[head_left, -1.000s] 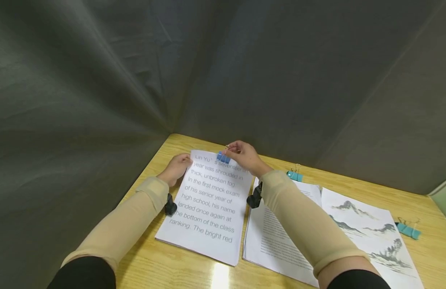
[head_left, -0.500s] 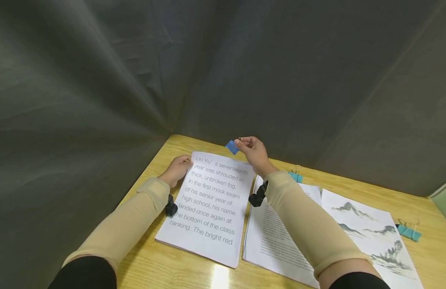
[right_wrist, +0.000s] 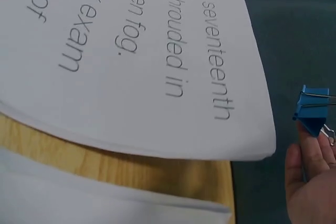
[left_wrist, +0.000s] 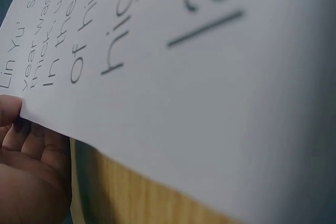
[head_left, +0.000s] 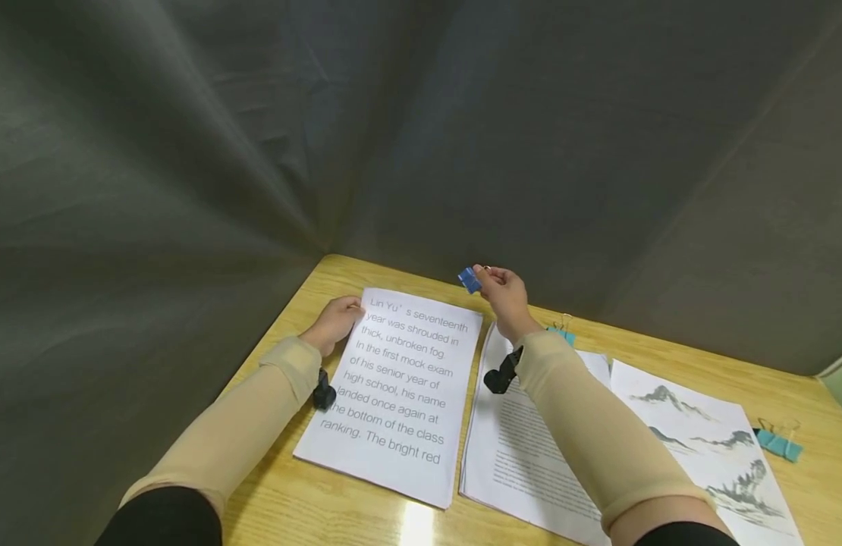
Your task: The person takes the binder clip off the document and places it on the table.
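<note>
A stack of printed paper (head_left: 400, 394) with large type lies on the table at the left. My left hand (head_left: 335, 322) pinches its upper left edge; in the left wrist view the thumb (left_wrist: 9, 109) is on top and the curled fingers are below the sheets. Held by its wire handles in my right hand (head_left: 508, 299) is a blue binder clip (head_left: 469, 280). This clip is up off the paper, beyond the stack's upper right corner. In the right wrist view the blue binder clip (right_wrist: 314, 103) sits at the fingertips, apart from the sheets.
A second stack with small print (head_left: 530, 455) lies under my right forearm, with a teal binder clip (head_left: 566, 335) behind it. Further right are a landscape ink picture (head_left: 708, 432) and another teal binder clip (head_left: 778, 444). A dark curtain (head_left: 530, 152) hangs behind the table.
My right hand has drawn the blue binder clip off the top edge of the left stack and carried it to the right. The left hand has stayed at the stack's edge.
</note>
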{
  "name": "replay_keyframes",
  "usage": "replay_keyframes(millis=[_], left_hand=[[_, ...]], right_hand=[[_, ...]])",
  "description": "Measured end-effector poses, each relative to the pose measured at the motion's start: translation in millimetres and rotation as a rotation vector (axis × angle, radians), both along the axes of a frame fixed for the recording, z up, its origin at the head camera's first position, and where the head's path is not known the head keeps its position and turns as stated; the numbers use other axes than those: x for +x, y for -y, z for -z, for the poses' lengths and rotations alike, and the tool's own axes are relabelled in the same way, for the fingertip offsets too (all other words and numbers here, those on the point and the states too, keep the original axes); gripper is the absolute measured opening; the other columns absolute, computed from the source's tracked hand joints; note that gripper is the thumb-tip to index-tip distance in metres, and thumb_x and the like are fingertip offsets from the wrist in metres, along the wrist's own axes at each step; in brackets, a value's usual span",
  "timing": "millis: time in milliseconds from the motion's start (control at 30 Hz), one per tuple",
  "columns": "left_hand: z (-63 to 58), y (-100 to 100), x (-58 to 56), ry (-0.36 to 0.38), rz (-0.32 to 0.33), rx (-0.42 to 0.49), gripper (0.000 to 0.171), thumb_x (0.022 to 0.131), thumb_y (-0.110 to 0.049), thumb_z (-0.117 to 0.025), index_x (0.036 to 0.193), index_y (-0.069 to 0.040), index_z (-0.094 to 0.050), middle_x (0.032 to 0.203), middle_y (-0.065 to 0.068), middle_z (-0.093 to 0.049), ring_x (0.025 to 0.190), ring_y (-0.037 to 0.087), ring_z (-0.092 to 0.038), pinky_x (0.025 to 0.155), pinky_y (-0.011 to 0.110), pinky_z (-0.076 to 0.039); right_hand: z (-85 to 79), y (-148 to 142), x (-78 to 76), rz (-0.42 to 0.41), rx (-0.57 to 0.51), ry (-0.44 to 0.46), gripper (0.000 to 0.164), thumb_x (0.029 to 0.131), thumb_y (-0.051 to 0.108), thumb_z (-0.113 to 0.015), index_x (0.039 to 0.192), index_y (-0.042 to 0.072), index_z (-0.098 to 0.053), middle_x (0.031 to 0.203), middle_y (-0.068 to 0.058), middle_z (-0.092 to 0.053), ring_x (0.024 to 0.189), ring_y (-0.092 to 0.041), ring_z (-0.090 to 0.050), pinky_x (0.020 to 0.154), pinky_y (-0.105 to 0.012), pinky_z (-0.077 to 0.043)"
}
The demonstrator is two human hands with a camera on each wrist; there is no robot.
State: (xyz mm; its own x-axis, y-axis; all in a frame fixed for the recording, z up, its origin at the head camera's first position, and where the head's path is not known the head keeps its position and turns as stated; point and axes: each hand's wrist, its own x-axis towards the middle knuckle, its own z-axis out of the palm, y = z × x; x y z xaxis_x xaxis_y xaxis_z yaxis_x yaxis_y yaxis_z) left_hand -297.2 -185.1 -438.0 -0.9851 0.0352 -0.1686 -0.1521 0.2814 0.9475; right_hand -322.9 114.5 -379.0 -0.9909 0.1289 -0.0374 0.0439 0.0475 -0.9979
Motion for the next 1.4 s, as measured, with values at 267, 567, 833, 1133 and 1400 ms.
replay_keyframes(millis=[267, 567, 833, 1133, 1400], left_hand=[[0.7, 0, 1.4, 0.008, -0.004, -0.009, 0.022, 0.109, -0.009, -0.045, 0.116, 0.001, -0.064, 0.108, 0.014, -0.064, 0.096, 0.026, -0.057, 0.093, 0.040, -0.042], [2.3, 3, 1.1, 0.013, 0.004, -0.027, 0.021, 0.109, -0.009, -0.045, 0.115, 0.001, -0.063, 0.108, 0.014, -0.064, 0.096, 0.026, -0.057, 0.092, 0.039, -0.042], [0.4, 5, 5.1, 0.021, 0.014, -0.040, 0.023, 0.110, -0.010, -0.044, 0.118, 0.001, -0.063, 0.110, 0.015, -0.065, 0.096, 0.026, -0.058, 0.091, 0.039, -0.043], [0.5, 5, 5.7, 0.039, 0.021, -0.063, 0.017, 0.109, -0.009, -0.045, 0.109, 0.000, -0.059, 0.109, 0.015, -0.062, 0.097, 0.027, -0.055, 0.087, 0.038, -0.041], [1.1, 6, 5.4, 0.077, 0.003, -0.092, 0.013, 0.107, -0.009, -0.045, 0.102, -0.003, -0.055, 0.107, 0.014, -0.057, 0.097, 0.026, -0.051, 0.084, 0.038, -0.038]], right_hand=[[13.8, -8, -3.3, 0.019, -0.090, 0.070, 0.055, 0.102, 0.027, -0.067, 0.141, -0.005, -0.045, 0.117, -0.008, -0.054, 0.093, -0.013, -0.062, 0.096, -0.033, -0.054], [22.9, -12, -1.9, 0.040, -0.095, 0.131, 0.053, 0.102, 0.026, -0.068, 0.139, -0.004, -0.045, 0.117, -0.009, -0.053, 0.093, -0.014, -0.061, 0.089, -0.026, -0.056], [28.0, -10, -0.9, 0.046, -0.103, 0.150, 0.053, 0.102, 0.025, -0.068, 0.140, -0.004, -0.045, 0.114, -0.009, -0.053, 0.090, -0.014, -0.062, 0.095, -0.032, -0.055], [32.6, -8, -0.2, 0.042, -0.085, 0.170, 0.057, 0.102, 0.025, -0.068, 0.144, -0.004, -0.043, 0.115, -0.008, -0.051, 0.093, -0.016, -0.058, 0.094, -0.031, -0.054], [35.8, -3, 2.3, 0.052, -0.061, 0.202, 0.059, 0.101, 0.023, -0.069, 0.146, -0.003, -0.041, 0.120, -0.009, -0.051, 0.093, -0.015, -0.058, 0.099, -0.038, -0.052]])
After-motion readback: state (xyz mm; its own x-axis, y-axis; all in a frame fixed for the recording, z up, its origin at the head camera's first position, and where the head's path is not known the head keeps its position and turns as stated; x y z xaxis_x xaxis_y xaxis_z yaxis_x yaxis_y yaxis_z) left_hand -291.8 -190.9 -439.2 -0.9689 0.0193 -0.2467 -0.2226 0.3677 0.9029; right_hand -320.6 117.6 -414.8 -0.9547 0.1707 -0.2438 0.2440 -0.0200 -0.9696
